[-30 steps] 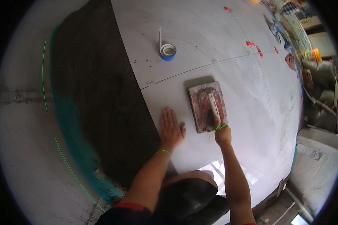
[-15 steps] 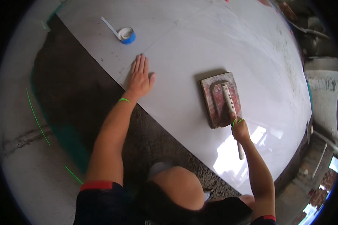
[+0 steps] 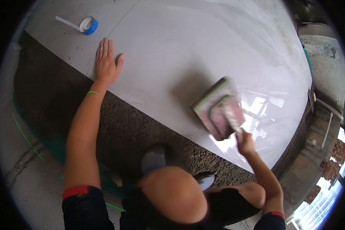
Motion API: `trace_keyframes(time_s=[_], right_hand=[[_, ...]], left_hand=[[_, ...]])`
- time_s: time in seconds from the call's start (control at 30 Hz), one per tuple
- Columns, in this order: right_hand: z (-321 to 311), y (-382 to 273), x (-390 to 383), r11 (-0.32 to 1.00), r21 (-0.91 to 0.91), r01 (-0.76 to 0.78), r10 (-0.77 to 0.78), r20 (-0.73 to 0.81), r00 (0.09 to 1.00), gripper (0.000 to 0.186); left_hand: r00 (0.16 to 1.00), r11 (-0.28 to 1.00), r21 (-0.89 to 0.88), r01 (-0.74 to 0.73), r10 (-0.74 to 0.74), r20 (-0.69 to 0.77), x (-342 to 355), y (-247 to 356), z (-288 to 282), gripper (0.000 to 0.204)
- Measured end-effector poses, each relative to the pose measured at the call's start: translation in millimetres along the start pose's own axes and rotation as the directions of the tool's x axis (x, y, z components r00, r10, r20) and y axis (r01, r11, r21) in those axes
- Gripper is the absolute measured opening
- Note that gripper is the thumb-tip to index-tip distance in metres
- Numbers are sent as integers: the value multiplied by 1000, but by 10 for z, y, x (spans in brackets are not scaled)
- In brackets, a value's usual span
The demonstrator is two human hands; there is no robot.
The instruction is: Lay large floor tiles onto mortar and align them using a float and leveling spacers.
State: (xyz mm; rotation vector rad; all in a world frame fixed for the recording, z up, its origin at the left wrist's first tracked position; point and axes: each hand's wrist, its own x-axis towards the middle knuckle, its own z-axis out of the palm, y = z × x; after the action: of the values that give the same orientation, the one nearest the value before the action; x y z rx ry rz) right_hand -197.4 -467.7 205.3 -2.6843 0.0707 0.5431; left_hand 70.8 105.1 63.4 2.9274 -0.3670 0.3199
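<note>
While the bent knees fill the nearest ground, a strip of dark, rough mortar runs just past the shoes, up to the edge of a large, pale grey tile surface. Beyond that edge, at right, the right hand is clamped on the near end of a pale handle, which belongs to a reddish, block-shaped tool. The tool lies ahead and to the left of this hand, and the handle's long axis slants the same way. Its rectangular base looks tilted, with a shadow to its left; blur hides whether any edge touches the tile. The right hand is the nearer one; well apart, to the left and farther out, the left hand rests palm down, holding nothing, fingers together and thumb spread, over a thin joint line. Farthest, ahead and left of those fingertips, sits a blue-sided tape roll, its end pulled out leftward.
</note>
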Motion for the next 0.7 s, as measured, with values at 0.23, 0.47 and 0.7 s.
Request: trace_keyframes(time_s=[0.23, 0.47, 0.7], right_hand=[[-440, -853, 102, 917, 282, -283, 226, 218, 949, 60], [134, -111, -644, 938, 36, -345, 341, 94, 935, 53], [-128, -612, -597, 881, 389, -270, 283, 23, 959, 47]], left_hand=[[999, 997, 79, 7, -10, 38, -157, -339, -105, 82], [1000, 999, -30, 13, -13, 0, 74, 164, 109, 74], [996, 994, 88, -71, 75, -44, -247, -559, 55, 67]])
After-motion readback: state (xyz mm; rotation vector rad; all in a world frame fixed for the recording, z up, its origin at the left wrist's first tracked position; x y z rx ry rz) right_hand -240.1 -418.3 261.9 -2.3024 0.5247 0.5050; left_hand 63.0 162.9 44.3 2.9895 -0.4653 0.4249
